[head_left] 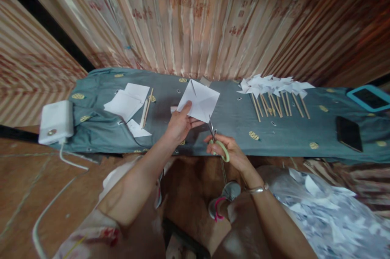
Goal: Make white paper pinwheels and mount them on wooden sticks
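Passing, nearest the body, a clear bag of white offcuts (329,214) on the floor at the right, with a grey shoe (225,198) just left of it. Closing the grip of the right hand (232,154) through the pale green loops of the scissors (217,142), blades pointing up and away, tips touching or just short of the lower edge of the paper square (201,100); not telling from this view how far apart the blades are standing. Pinching that paper square in the grip of the left hand (181,124), thumb on top at the lower left corner, fingers underneath, holding the creased sheet raised above the front of the counter (234,122). Judging the sheet light, thin and limp, creasing and tearing easily: taking it flat between thumb and fingers, close to the cut line, without squeezing. Judging the scissors rigid and sharp: taking them by the loops only. Finding farther out on the counter loose white sheets (125,103) and wooden sticks (147,106) at the left, a white box (56,121) at the far left edge, paper pinwheels on sticks (276,90) at the right, then a dark phone (349,133) and a teal-framed tablet (369,98). Ending at a striped curtain (195,19) behind.
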### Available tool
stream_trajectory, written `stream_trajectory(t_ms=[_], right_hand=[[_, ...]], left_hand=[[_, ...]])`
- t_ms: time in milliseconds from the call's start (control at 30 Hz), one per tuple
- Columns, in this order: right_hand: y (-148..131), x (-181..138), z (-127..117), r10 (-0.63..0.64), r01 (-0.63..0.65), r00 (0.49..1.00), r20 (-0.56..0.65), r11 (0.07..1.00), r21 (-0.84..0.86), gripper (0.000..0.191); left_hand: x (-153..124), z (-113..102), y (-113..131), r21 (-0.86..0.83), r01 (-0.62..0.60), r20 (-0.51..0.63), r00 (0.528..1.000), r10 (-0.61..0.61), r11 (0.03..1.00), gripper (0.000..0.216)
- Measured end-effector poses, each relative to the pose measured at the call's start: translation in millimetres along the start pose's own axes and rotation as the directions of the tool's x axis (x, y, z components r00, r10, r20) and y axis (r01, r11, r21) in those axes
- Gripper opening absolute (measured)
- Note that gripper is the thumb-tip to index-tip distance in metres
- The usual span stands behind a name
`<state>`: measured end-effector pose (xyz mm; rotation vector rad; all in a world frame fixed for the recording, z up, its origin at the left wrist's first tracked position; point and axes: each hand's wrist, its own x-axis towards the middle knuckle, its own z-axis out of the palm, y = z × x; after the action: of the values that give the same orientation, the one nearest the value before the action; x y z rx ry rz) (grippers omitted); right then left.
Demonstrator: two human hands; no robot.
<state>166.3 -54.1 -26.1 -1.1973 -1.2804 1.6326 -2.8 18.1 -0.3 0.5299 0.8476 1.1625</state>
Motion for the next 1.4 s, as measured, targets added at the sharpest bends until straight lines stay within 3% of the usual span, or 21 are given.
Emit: stream_trajectory(t_ms=[867, 1400], right_hand=[[2.0, 0.7, 1.4, -0.009, 0.007, 0.999, -0.043, 0.999, -0.033, 0.038], [4.9, 3.3, 2.0, 0.069, -0.07, 0.993, -0.094, 0.997, -0.01, 0.039]], left_hand=[[-0.8, -0.5, -2.3, 0.027, 0.0, -0.005, 1.0, 0.0, 1.0, 0.035], [-3.1, 1.9, 0.5, 0.016, 0.007, -0.024, 1.0, -0.006, 1.0, 0.029]])
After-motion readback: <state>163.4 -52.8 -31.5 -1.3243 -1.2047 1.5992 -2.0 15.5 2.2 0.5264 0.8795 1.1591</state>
